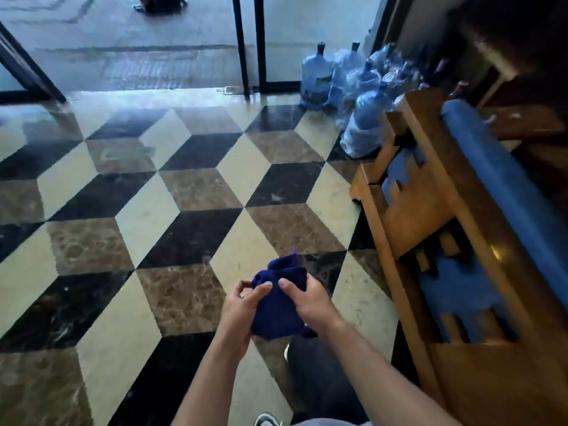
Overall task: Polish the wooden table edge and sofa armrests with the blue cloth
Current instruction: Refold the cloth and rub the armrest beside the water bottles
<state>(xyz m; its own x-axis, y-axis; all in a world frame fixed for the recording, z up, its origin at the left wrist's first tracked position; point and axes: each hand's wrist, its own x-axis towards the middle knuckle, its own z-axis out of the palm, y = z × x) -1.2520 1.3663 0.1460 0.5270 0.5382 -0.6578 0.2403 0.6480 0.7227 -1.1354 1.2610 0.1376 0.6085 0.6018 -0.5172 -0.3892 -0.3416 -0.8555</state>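
Cloth: one blue cloth (278,305), bunched, held in front of the body over the patterned floor (129,192), apart from the sofa.
Left hand (241,312): fingers curled on the cloth's left side, thumb pressed on top.
Right hand (307,298): closed over the cloth's right side, thumb on top; fingers hidden beneath.
Sofa (455,229): one, wooden frame, blue cushions, at right; far side cut off by the frame edge.
Armrest (408,192): wooden rail facing the floor; no second armrest can be made out.
Water jugs (318,76): cluster by the glass doors (249,41); several wrapped in plastic bags, blurred, count uncertain, roughly five.
Shoes: one toe (267,419) visible, bottom edge.
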